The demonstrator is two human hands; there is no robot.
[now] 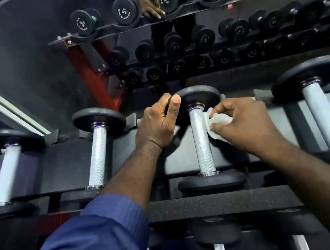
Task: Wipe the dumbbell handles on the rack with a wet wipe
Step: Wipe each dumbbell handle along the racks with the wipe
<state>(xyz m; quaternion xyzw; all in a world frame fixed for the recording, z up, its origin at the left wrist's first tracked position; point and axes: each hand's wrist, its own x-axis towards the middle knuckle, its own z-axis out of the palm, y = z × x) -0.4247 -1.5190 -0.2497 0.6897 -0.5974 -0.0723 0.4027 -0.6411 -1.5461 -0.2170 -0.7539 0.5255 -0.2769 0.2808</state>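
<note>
One knurled dumbbell handle lies mid-frame on the rack, its long axis running 12 to 6 o'clock. At its 3 o'clock, touching its upper part, the right hand pinches a wet wipe. At 10 o'clock the left hand is closed around the far weight plate, so the right is better placed to stroke along that axis.

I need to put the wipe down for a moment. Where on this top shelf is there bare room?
The flat black shelf is bare between the far-left handle and the second handle, and between the right hand and the far-right handle. Around the third handle it is crowded: the left hand grips its far head, the wipe alongside.
</note>
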